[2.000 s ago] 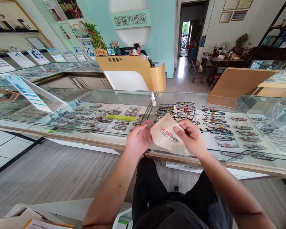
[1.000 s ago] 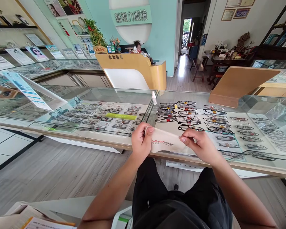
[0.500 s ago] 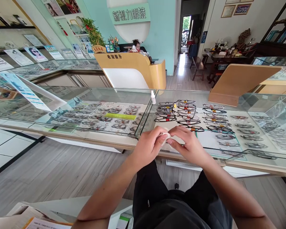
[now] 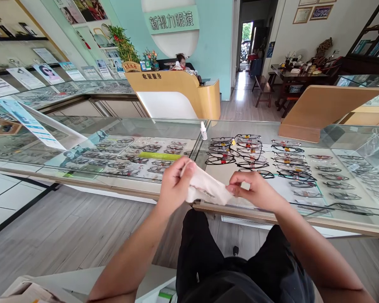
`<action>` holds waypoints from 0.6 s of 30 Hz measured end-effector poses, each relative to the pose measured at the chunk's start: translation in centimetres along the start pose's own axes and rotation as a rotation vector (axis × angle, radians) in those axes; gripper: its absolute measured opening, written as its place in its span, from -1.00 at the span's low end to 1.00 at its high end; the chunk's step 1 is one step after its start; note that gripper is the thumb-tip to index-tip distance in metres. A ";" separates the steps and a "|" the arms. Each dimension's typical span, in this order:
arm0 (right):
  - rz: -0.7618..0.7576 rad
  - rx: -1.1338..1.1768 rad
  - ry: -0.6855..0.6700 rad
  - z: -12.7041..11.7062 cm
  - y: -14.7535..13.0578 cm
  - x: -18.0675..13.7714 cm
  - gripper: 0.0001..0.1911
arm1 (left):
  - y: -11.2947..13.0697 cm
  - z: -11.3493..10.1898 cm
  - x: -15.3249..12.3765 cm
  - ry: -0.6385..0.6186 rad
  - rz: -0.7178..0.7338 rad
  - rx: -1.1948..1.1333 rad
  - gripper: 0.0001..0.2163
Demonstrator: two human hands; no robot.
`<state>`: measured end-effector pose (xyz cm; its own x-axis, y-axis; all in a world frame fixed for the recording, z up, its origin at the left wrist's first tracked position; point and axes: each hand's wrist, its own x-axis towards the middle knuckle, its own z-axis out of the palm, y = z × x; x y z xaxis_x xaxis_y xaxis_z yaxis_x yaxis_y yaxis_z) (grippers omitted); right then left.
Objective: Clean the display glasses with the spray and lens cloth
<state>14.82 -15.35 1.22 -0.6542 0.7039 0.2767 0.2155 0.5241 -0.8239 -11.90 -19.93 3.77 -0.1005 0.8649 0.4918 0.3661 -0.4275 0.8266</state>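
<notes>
A pale cream cloth (image 4: 206, 185) is stretched between my two hands above the front edge of the glass counter. My left hand (image 4: 177, 183) pinches its left end, thumb on top. On the right, my right hand (image 4: 251, 189) grips the other corner between thumb and fingertips. A thin dark streak runs across the cloth's lower part; whether it is print or a thing in the fold, I cannot tell. Beyond my hands, eyeglass frames (image 4: 221, 159) lie in rows, and a small white spray bottle (image 4: 204, 131) stands upright.
The glass display counter (image 4: 164, 189) spans the view before me, with a brown board (image 4: 322, 113) standing on its right part and a slanted sign (image 4: 31, 122) on its left. Behind is a wooden cashier desk (image 4: 173, 78), where a person sits. A white shelf (image 4: 107, 277) is at lower left.
My hands were close together with the cloth bunched between them. They have moved apart, the left one leftward and the right one slightly right, and the cloth is spread out.
</notes>
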 end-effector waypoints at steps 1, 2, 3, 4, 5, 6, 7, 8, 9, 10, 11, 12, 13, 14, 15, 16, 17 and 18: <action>0.001 -0.118 0.052 -1.2 0.8 0.7 -0.76 | -0.4 -0.6 1.0 0.020 -0.022 -0.001 -0.61; 0.007 -0.276 0.127 -2.4 1.7 1.6 -0.78 | -1.0 -1.2 2.2 0.028 -0.040 0.002 -0.61; 0.035 -0.444 0.181 -3.6 2.7 2.5 -0.82 | -1.6 -1.8 3.4 0.010 -0.063 0.017 -0.62; 0.082 -0.593 0.206 -4.7 3.7 3.5 -0.88 | -2.2 -2.4 4.7 0.017 -0.071 0.032 -0.63; 0.148 -0.726 0.208 -5.6 4.7 4.5 -0.92 | -2.9 -2.8 5.9 0.016 -0.087 0.048 -0.64; 0.218 -0.825 0.168 -6.3 5.6 5.4 -0.91 | -3.6 -3.2 7.1 0.010 -0.110 0.056 -0.67; 0.285 -0.898 0.113 -6.8 6.3 6.2 -0.89 | -4.1 -3.6 8.2 -0.007 -0.155 0.050 -0.68; 0.332 -0.951 0.061 -7.0 6.8 6.9 -0.87 | -4.6 -3.8 9.1 -0.016 -0.205 0.040 -0.70; 0.364 -0.987 0.017 -7.1 7.2 7.4 -0.85 | -4.9 -4.0 9.9 -0.023 -0.235 0.043 -0.71; 0.383 -1.013 -0.017 -7.0 7.4 7.7 -0.82 | -5.2 -4.2 10.6 -0.022 -0.258 0.044 -0.72; 0.391 -1.033 -0.038 -6.8 7.6 7.9 -0.79 | -5.4 -4.3 11.2 -0.014 -0.278 0.038 -0.73; 0.392 -1.046 -0.050 -6.7 7.7 8.1 -0.76 | -5.5 -4.5 11.8 0.004 -0.294 0.021 -0.74; 0.389 -1.053 -0.058 -6.5 7.8 8.2 -0.74 | -5.8 -4.7 12.3 0.034 -0.312 -0.014 -0.74; 0.387 -1.053 -0.064 -6.4 7.9 8.2 -0.72 | -6.1 -4.9 12.9 0.075 -0.337 -0.064 -0.74; 0.385 -1.045 -0.065 -6.3 8.1 8.3 -0.72 | -6.5 -5.1 13.4 0.126 -0.367 -0.122 -0.73; 0.384 -1.028 -0.064 -6.3 8.3 8.3 -0.71 | -7.2 -5.4 14.0 0.177 -0.401 -0.183 -0.71; 0.384 -1.005 -0.061 -6.3 8.5 8.4 -0.72 | -7.9 -5.7 14.4 0.222 -0.444 -0.236 -0.68; 0.385 -0.982 -0.060 -6.3 8.8 8.5 -0.73 | -8.9 -6.0 14.8 0.246 -0.493 -0.274 -0.65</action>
<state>15.73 -1.74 -0.53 -0.4455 0.8946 0.0348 0.8908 0.4469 -0.0819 -22.19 -4.93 5.31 -0.4197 0.9060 0.0560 -0.0251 -0.0733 0.9970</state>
